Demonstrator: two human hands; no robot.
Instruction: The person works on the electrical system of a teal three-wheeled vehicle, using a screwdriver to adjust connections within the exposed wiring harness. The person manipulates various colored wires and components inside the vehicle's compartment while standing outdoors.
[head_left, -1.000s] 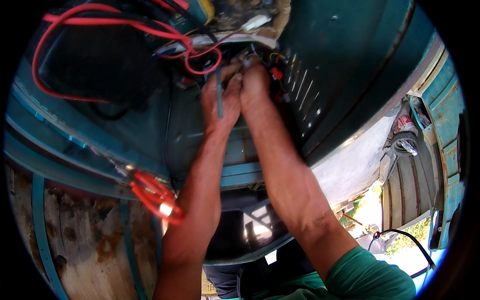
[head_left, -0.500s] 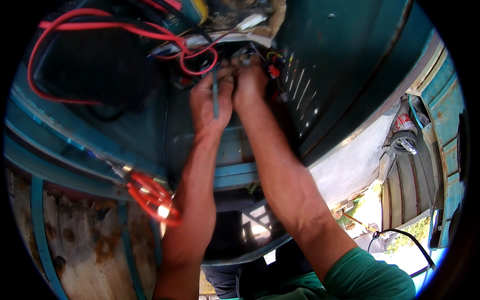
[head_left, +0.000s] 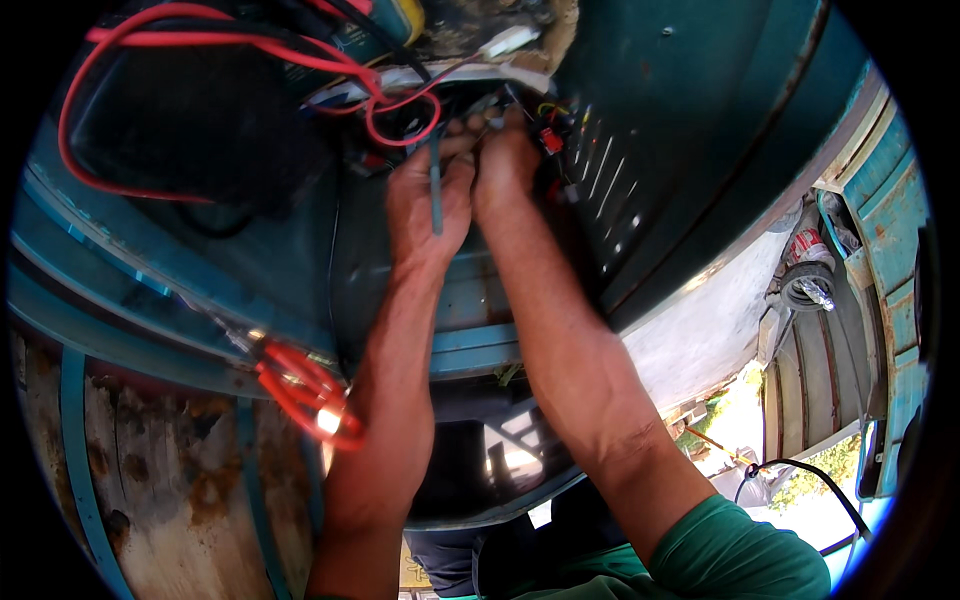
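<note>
The left hand (head_left: 430, 205) and right hand (head_left: 505, 165) meet side by side inside the teal cabinet, both with fingers curled inward and their tips close together. A small pale piece (head_left: 494, 122) shows at the fingertips, between the two hands and nearer the right; the spot is dark and blurred, so I cannot tell which hand, if either, pinches it.

One thin grey tube (head_left: 436, 195) lies lengthwise in front of the left hand, its lower end near the wrist; whether the fingers grip its upper part cannot be told. A loop of red cable (head_left: 372, 112) curls just beside the tube's top. To the right of the right hand, near but apart, sit one red connector (head_left: 552, 141) and a few yellow wires (head_left: 552, 110), too tangled to count. Above the hands, one white connector (head_left: 508, 41) rests near the rim of an opening.

Farther left is one dark box (head_left: 190, 130), with cable running across it. One pair of pliers (head_left: 305, 393) with red handles lies near the left forearm, over the cabinet's edge. On the right stands a slotted teal panel (head_left: 700, 130); well beyond it are one bottle (head_left: 808, 245) and one black ring (head_left: 803, 287).
</note>
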